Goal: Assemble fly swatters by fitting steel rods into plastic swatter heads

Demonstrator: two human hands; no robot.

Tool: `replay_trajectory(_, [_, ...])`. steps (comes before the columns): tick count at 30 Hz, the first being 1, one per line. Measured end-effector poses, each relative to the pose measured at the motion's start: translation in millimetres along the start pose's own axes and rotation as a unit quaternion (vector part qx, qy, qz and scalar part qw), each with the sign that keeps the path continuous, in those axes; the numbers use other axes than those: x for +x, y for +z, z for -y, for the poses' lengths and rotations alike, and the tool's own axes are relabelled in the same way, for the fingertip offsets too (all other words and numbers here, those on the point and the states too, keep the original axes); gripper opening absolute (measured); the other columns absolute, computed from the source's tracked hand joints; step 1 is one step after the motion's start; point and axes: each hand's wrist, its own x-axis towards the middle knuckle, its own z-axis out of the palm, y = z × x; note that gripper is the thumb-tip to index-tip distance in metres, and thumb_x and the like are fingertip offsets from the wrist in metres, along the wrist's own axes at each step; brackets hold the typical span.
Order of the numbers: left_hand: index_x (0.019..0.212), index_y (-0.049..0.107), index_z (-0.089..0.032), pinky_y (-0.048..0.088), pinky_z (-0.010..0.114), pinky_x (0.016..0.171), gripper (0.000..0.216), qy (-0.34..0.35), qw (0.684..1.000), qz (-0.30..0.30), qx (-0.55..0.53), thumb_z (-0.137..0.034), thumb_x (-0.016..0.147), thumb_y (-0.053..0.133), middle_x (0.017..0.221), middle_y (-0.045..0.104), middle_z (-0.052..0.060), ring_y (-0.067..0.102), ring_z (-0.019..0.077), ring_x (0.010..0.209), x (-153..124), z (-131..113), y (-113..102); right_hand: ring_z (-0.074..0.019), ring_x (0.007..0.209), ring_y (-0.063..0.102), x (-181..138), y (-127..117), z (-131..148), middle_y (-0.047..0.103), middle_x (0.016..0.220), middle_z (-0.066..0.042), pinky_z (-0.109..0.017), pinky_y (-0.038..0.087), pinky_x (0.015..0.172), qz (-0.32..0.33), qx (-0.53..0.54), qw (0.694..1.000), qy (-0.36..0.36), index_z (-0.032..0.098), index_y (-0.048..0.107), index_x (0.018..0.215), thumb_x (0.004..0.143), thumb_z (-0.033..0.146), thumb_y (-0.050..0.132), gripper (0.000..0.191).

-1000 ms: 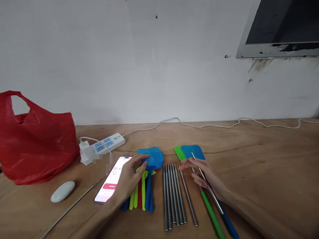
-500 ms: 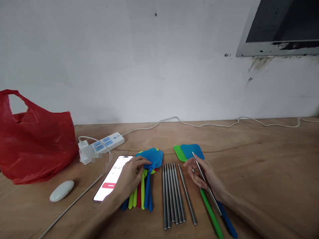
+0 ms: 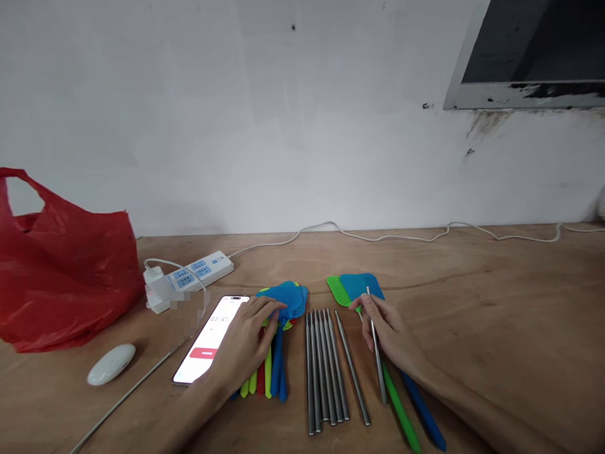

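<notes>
My left hand (image 3: 246, 343) rests on a stack of fly swatters (image 3: 283, 302) with blue, green and red handles; its fingers curl over the blue mesh head on top. My right hand (image 3: 385, 331) is closed on a thin metal rod (image 3: 375, 353), held above a green swatter (image 3: 397, 403) and a blue swatter (image 3: 359, 287) that lie side by side. Between the two hands lies a row of several metal rods (image 3: 326, 366) on the wooden table (image 3: 496, 315).
A phone (image 3: 208, 340) with a lit timer screen lies left of the stack. Farther left are a white mouse (image 3: 111, 364), a white power strip (image 3: 189, 277), a red plastic bag (image 3: 61, 265) and a long thin rod (image 3: 123, 394). A white cable (image 3: 401, 236) runs along the wall.
My right hand has swung the held rod from a slant to nearly in line with the row of rods, lower to the table. The left hand has stayed on the stack.
</notes>
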Motion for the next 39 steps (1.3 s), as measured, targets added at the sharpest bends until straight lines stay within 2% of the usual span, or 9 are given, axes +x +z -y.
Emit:
replay_trajectory(4, [0.111,0.065,-0.024,0.048,0.041,0.085,0.023,0.032,0.999,0.02,-0.004,-0.026,0.1,0.044,0.106,0.069,0.006,0.061,0.0266,0.099,-2.3,-6.9,-0.7,-0.016,0.042,0.049,-1.1,0.6,-8.3,0.05,0.045,0.01,-0.026,0.034,0.047,-0.005,-0.083,0.996,-0.024,0.019,0.044,0.136,0.093,0.052,0.05,0.054])
replay_trajectory(7, [0.108,0.065,-0.022,0.048,0.04,0.084,0.022,0.072,0.997,0.038,-0.014,-0.022,0.099,0.045,0.103,0.069,0.007,0.062,0.0252,0.096,-4.2,-11.9,-0.1,-0.0156,0.045,0.046,-1.3,-0.5,-16.5,0.046,0.049,0.01,-0.028,0.033,0.051,-0.023,-0.186,0.978,-0.089,0.022,0.039,0.143,0.092,0.041,0.055,0.057])
replay_trajectory(13, [0.105,0.067,-0.021,0.048,0.04,0.086,0.021,0.106,0.991,0.077,-0.035,-0.019,0.098,0.046,0.104,0.069,0.008,0.062,0.0251,0.099,-6.3,-19.4,0.3,-0.0199,0.062,0.058,-2.8,-3.5,-16.2,0.063,0.067,-0.001,-0.033,0.036,0.06,0.024,-0.337,0.926,-0.167,0.026,0.069,0.098,0.091,0.035,0.057,0.017])
replay_trajectory(17, [0.104,0.067,-0.022,0.049,0.041,0.088,0.022,0.1,0.989,0.098,-0.044,-0.02,0.098,0.046,0.103,0.069,0.007,0.062,0.025,0.099,-7.0,-21.8,1.7,-0.019,0.065,0.056,-3.3,-2.9,-10.4,0.063,0.072,-0.002,-0.032,0.036,0.062,0.021,-0.331,0.927,-0.175,0.024,0.06,0.079,0.093,0.03,0.052,0.017])
replay_trajectory(21, [0.104,0.066,-0.021,0.048,0.041,0.087,0.023,0.101,0.989,0.097,-0.046,-0.021,0.099,0.044,0.102,0.069,0.008,0.061,0.0248,0.098,-7.7,-21.0,1.2,-0.0143,0.053,0.04,0.8,-3.2,-13.0,0.04,0.056,0.004,-0.03,0.028,0.055,-0.053,-0.282,0.946,-0.151,0.024,0.036,0.061,0.089,0.032,0.055,0.034])
replay_trajectory(27, [0.103,0.066,-0.021,0.047,0.041,0.086,0.023,0.093,0.989,0.103,-0.041,-0.02,0.1,0.043,0.102,0.068,0.007,0.061,0.0249,0.097,-8.7,-19.9,0.6,-0.0117,0.049,0.023,2.0,-10.1,-11.0,0.016,0.055,0.006,-0.03,0.019,0.052,-0.104,-0.222,0.962,-0.121,0.024,0.015,0.057,0.088,0.04,0.054,0.052])
replay_trajectory(32, [0.102,0.065,-0.021,0.047,0.042,0.086,0.023,0.091,0.988,0.112,-0.05,-0.02,0.1,0.042,0.101,0.068,0.007,0.06,0.025,0.097,-8.0,-20.0,3.1,-0.0112,0.048,0.013,-11.6,-13.9,2.2,0.012,0.054,0.005,-0.032,0.018,0.05,-0.147,-0.193,0.954,-0.178,0.024,0.009,0.056,0.094,0.053,0.047,0.061])
replay_trajectory(36, [0.102,0.065,-0.021,0.047,0.042,0.086,0.022,0.089,0.988,0.113,-0.055,-0.019,0.1,0.043,0.101,0.067,0.007,0.06,0.025,0.097,-8.2,-20.9,1.9,-0.0114,0.046,0.02,-8.7,-14.0,0.6,0.015,0.051,0.004,-0.032,0.021,0.051,-0.09,-0.272,0.934,-0.214,0.024,0.011,0.056,0.095,0.049,0.045,0.058])
replay_trajectory(39, [0.101,0.065,-0.021,0.047,0.041,0.086,0.022,0.088,0.988,0.114,-0.06,-0.019,0.1,0.043,0.1,0.067,0.007,0.06,0.0245,0.096,-8.1,-22.7,0.9,-0.013,0.049,0.037,-0.5,-14.9,-6.3,0.036,0.053,0.003,-0.031,0.024,0.055,-0.044,-0.394,0.893,-0.211,0.024,0.027,0.059,0.091,0.034,0.053,0.043])
